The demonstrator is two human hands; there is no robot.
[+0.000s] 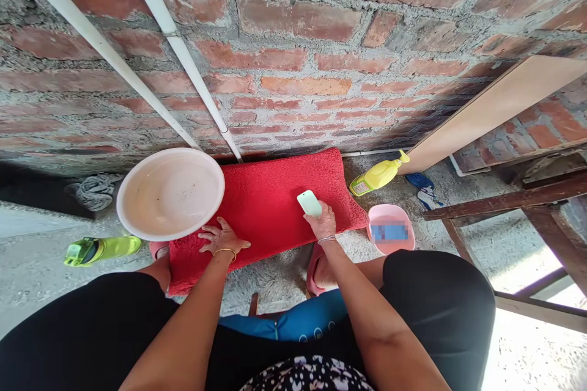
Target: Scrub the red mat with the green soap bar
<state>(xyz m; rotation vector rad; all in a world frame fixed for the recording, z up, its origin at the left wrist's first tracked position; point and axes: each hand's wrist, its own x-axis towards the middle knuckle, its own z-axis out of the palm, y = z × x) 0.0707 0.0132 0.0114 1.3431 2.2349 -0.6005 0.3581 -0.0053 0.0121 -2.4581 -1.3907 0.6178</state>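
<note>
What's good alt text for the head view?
Right hand holding a pale green oblong object over red textured cloth, left hand spread on the cloth; a whitish basin at left, a yellow pump bottle and pink tub at right, beside a brick wall.

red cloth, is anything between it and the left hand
Nothing visible: the left hand is spread palm down at the red cloth. The pale basin is beside its fingers, not in between.
</note>
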